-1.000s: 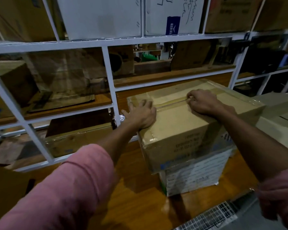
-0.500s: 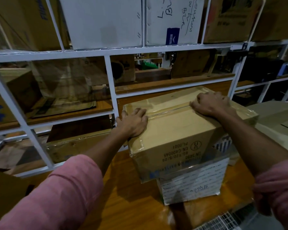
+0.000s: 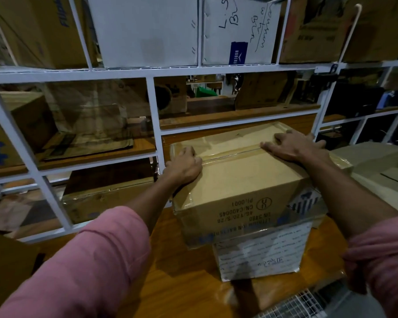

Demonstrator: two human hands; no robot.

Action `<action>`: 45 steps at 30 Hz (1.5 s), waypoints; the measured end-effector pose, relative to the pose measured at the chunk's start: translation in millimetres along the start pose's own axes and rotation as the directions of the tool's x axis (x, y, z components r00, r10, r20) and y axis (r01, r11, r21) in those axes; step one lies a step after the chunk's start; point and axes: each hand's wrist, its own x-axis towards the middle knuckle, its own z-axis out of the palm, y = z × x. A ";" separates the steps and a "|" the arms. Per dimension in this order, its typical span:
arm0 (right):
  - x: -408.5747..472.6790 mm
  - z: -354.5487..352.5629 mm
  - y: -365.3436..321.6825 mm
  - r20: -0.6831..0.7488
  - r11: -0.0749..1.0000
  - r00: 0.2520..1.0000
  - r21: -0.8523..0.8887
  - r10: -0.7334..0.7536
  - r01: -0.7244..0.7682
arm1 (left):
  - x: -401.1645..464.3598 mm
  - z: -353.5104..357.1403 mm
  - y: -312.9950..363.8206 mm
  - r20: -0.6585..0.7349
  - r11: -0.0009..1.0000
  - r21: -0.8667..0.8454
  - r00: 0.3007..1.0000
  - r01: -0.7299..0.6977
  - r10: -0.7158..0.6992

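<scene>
Cardboard box, brown, taped, print upside down on its near face: centre of view, stacked on a smaller white box on a wooden table. White metal rack: 9 to 12 o'clock, behind the box. Left hand: at the top's 9 o'clock edge, fingers bent, tips on the clear tape; pinching or not cannot be told. Right hand: at the top's 2 o'clock corner, palm down, fingers straight, spread, pressing flat. Pale carton: 3 o'clock, just beside the box.
</scene>
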 end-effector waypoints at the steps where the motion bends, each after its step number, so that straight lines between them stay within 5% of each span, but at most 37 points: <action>1: -3.3 0.5 0.7 -0.013 1.000 1.000 0.010 0.003 -0.003 | 0.3 0.9 2.6 -0.022 1.000 0.002 1.000 0.010 -0.010; 8: -18.7 3.5 -23.0 -0.095 0.995 0.995 0.100 -0.018 0.028 | -19.3 -20.5 -9.4 -0.153 0.995 0.087 0.987 0.056 -0.042; 16: -68.2 -4.7 -150.8 -0.242 0.970 0.958 0.151 -0.152 0.192 | -76.6 -101.3 -101.0 -0.347 0.978 0.125 0.931 0.167 -0.114; 26: -135.0 44.4 -285.2 -0.237 0.892 0.931 0.296 -0.277 0.341 | -163.7 -158.0 -245.6 -0.328 0.970 0.103 0.928 0.220 -0.176; 31: -163.2 100.4 -298.4 -0.340 0.826 0.908 0.418 -0.244 0.379 | -204.2 -138.4 -271.5 -0.433 0.983 0.118 0.898 0.138 -0.074; 38: -209.8 218.8 -264.1 -0.035 0.914 0.968 0.322 -0.248 0.246 | -246.3 -61.2 -311.0 -0.241 0.940 0.267 0.959 0.212 -0.148; 45: -213.8 233.6 -245.8 -0.099 0.919 0.972 0.317 -0.213 0.234 | -242.7 -48.7 -313.1 -0.365 0.926 0.283 0.921 0.250 -0.137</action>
